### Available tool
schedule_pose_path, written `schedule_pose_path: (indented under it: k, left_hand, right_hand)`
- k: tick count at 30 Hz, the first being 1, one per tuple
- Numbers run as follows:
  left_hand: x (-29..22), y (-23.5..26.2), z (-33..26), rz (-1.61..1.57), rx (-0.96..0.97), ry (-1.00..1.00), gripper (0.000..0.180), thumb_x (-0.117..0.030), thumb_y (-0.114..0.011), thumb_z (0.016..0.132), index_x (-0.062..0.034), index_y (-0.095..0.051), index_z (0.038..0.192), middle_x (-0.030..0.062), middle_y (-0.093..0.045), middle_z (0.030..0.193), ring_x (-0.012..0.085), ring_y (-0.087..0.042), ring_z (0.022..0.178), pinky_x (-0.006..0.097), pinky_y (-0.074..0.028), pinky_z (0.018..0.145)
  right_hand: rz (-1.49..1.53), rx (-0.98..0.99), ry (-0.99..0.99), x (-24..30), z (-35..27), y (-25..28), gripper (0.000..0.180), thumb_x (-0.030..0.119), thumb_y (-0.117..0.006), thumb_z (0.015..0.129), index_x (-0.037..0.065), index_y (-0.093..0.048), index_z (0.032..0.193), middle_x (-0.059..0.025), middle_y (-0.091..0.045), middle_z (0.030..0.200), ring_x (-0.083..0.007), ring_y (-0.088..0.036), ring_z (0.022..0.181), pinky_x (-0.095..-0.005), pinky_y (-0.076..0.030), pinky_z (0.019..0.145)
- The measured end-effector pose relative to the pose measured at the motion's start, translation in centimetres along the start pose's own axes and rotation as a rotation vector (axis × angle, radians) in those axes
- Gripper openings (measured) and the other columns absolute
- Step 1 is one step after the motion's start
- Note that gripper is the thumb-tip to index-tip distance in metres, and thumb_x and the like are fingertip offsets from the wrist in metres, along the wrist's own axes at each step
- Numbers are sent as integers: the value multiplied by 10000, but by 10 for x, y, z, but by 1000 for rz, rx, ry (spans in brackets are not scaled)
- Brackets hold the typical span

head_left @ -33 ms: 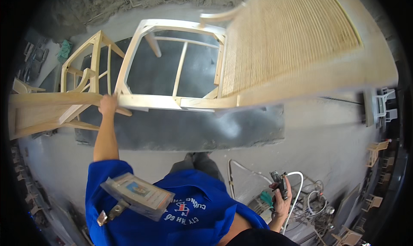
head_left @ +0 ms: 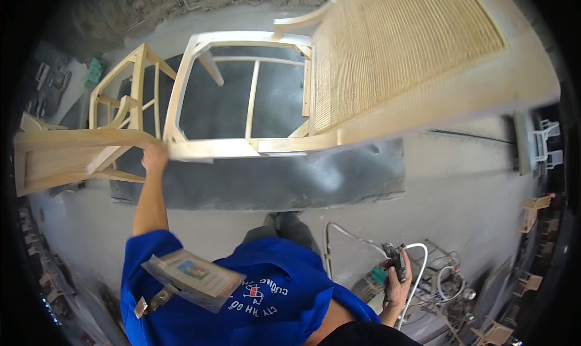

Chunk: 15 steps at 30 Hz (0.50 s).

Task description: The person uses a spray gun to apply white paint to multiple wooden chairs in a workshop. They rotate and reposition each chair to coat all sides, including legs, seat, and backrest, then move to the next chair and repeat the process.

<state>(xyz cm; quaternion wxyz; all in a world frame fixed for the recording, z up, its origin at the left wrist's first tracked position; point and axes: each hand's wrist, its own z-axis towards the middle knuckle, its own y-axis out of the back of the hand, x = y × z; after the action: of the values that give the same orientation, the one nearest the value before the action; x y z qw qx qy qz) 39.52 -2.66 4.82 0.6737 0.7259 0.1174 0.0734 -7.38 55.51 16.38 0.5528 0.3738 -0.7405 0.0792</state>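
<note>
A pale wooden chair [head_left: 209, 147] with a bare, open seat frame and a ribbed, woven-looking backrest [head_left: 405, 49] is tipped over in front of me, its backrest to the right. At the near left corner of the seat frame my left hand [head_left: 155, 156] is closed on the wood; some fingers are hidden. Low on the right, my right hand [head_left: 398, 285] is wrapped round a small dark spray gun [head_left: 394, 259], well apart from the chair. A white hose [head_left: 417, 279] runs beside that hand.
Another wooden chair [head_left: 78, 141] lies close to my left hand. Under the chair is a dark flat board [head_left: 260, 185]. Coiled hoses and fittings [head_left: 451, 285] lie on the floor at right. More chairs stand along the right edge, including a white one [head_left: 546, 143].
My left hand and the chair's near left corner have moved slightly toward me. My right hand keeps its hold on the spray gun.
</note>
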Motion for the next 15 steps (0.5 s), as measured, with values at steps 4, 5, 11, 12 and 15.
schedule_pose_path:
  k: [4,5,11,12,15]
  left_hand:
    - [65,9,-88,-65,307,-85,587,-489,-542,1006,59,-752,988,321,-704,1097,488,-662,1103,493,-527,979]
    - [69,6,-110,-11,398,-72,581,-479,-539,1013,63,-749,998,318,-712,1060,484,-673,1082,500,-530,957]
    - [-1,-31,-260,-447,583,250,617,-498,-533,1028,76,-734,925,262,-722,847,376,-702,797,458,-548,771]
    - [-20,-37,-282,-536,585,291,620,-506,-535,1029,61,-730,870,230,-712,779,325,-688,712,434,-545,709]
    - [-97,-52,-329,-776,565,346,532,-432,-604,1033,1,-639,725,108,-604,629,197,-558,523,375,-454,512]
  right_hand:
    - [25,-64,2,-34,-26,-4,657,282,-714,945,4,-500,1501,-87,-687,1067,-123,-594,807,-245,-461,661]
    - [-23,-90,24,-38,-20,-5,671,319,-712,957,-24,-495,1491,-85,-665,1056,-146,-604,854,-263,-467,697]
    - [7,5,174,-16,61,9,731,399,-692,980,-28,-449,1521,-45,-635,923,-111,-580,768,-233,-418,613]
    - [-54,12,170,-8,73,17,692,374,-676,994,6,-451,1535,-35,-638,914,-74,-546,690,-216,-397,549]
    - [-121,55,283,4,115,36,639,322,-656,1010,35,-454,1544,-31,-642,915,-46,-517,640,-204,-383,499]
